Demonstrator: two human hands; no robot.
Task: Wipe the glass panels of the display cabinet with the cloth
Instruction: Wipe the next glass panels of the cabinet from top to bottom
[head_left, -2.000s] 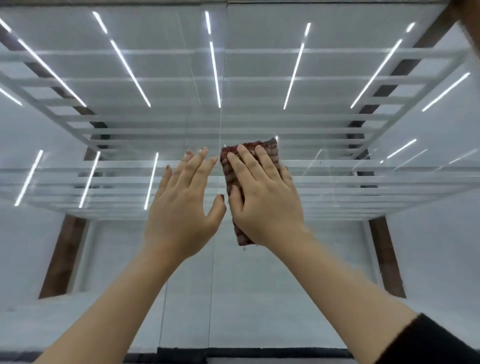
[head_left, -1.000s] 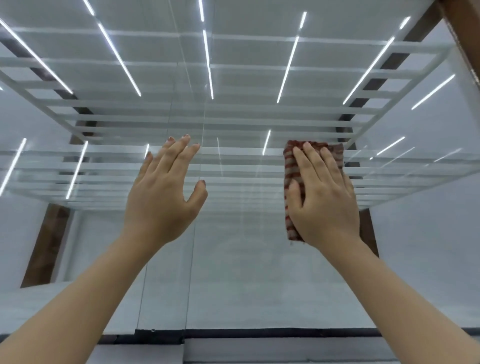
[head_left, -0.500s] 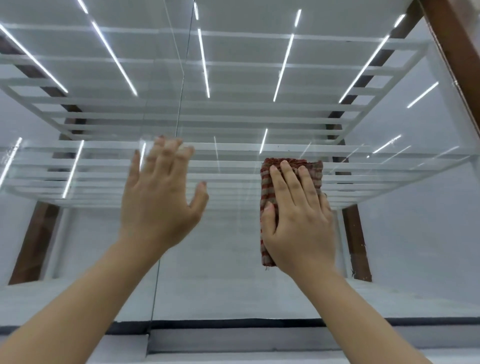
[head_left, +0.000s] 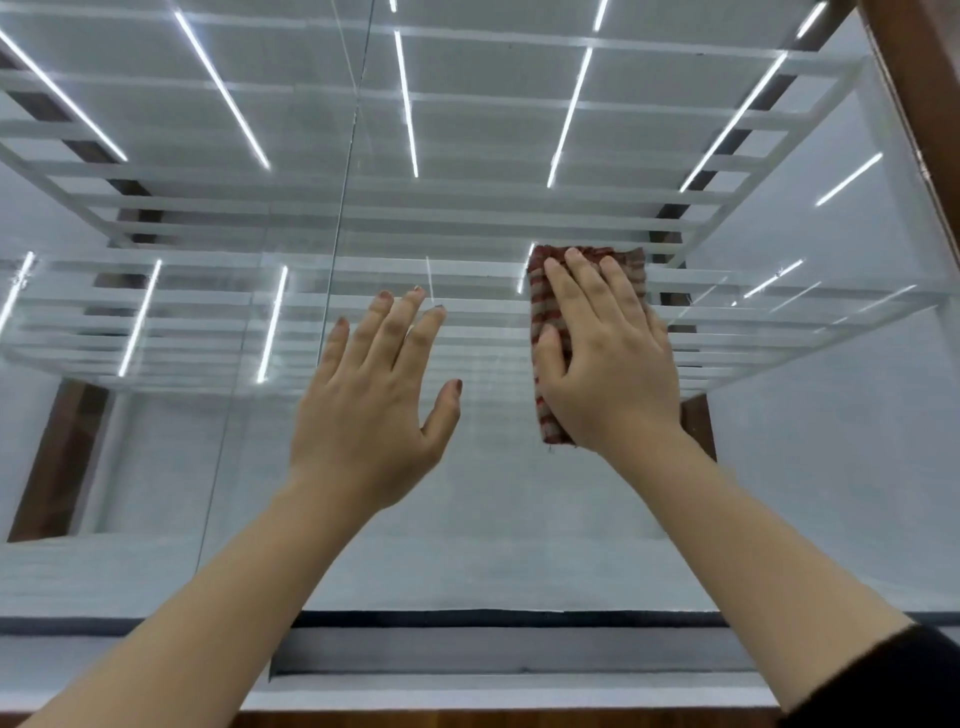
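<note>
The right hand (head_left: 608, 358) presses flat on the folded red-and-grey striped cloth (head_left: 545, 312), long axis upright, against the clear glass cabinet panel (head_left: 519, 519); the left hand (head_left: 371, 400), fingers spread, holds nothing, just beside it.

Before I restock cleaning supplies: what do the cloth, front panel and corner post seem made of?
Cloth: woven fabric, red-and-tan stripes, frayed edge, likely cotton. Front panel: clear glossy glass, mirroring strip lights. Corner post: brown, smooth; looks like wood or wood-look finish.
</note>
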